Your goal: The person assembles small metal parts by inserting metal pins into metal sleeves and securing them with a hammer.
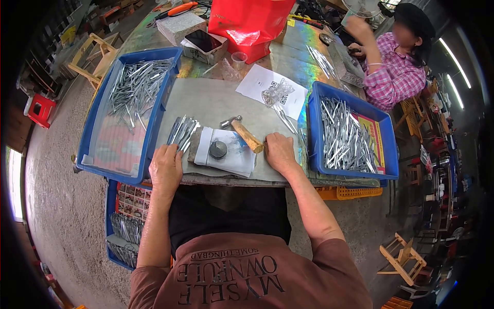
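Observation:
My left hand (165, 167) rests at the table's near edge, palm down with fingers loosely extended. Its fingertips lie at the near ends of a small pile of slender silver metal strips (182, 131). My right hand (281, 153) lies palm down on the table, fingers loosely bent, with nothing visible in it. Close to its left is the wooden handle of a hammer (247, 136). Between the hands, a round dark metal block (217, 150) sits on white paper (238, 164) over a flat slab. The hammer's head rests beyond that paper.
Blue trays of metal strips stand left (145, 175) and right (355, 173). Farther back are a printed sheet (253, 83) with a clear plastic bag, a plastic cup (239, 61), a phone (205, 41) on a box, and a red bag (247, 26). A co-worker (396, 67) sits at the far right.

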`<state>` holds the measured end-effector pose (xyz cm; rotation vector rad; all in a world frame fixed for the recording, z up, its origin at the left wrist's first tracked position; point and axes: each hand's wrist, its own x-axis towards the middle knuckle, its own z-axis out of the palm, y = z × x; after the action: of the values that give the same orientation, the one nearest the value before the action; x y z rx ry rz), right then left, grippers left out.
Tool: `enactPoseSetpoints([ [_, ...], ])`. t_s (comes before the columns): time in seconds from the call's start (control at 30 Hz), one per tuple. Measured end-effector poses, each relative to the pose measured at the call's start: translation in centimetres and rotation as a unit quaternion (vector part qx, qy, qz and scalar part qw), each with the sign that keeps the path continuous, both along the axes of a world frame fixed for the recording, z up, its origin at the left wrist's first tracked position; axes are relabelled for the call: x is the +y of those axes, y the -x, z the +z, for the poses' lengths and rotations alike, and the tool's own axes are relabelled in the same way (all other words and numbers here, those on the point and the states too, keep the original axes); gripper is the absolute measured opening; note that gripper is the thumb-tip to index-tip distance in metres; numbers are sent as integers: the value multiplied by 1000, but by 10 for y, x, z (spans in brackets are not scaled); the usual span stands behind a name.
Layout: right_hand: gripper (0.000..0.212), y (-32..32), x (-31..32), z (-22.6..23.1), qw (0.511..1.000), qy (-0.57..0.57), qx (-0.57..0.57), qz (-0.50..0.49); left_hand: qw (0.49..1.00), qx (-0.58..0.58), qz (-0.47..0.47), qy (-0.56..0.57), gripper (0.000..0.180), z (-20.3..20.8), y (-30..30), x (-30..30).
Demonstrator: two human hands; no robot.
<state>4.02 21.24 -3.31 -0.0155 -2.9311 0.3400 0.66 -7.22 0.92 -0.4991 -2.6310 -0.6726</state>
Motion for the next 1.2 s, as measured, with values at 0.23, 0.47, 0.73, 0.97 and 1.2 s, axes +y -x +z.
enactPoseSetpoints([
  [0.23, 14, -49, 0, 30, 949, 311, 32, -34, 1000, -1, -12, -16, 9, 3, -11, -5],
  [0.47, 12, -148, 20, 39, 914, 382, -16, -137, 998, -8, -37, -55, 8, 3, -14, -4],
  [0.73, 17, -234, 73, -45, 907, 150, -137, -370, 996, -16, -43, -76, 9, 6, -11, -2],
  [0.97, 15, -245, 77, -68, 898, 119, -146, -397, 994, -45, -28, -91, 9, 10, -13, -2],
  [1.2, 17, -243, 74, -65, 885, 131, -168, -415, 993, -48, -34, -100, 9, 10, -13, 0],
])
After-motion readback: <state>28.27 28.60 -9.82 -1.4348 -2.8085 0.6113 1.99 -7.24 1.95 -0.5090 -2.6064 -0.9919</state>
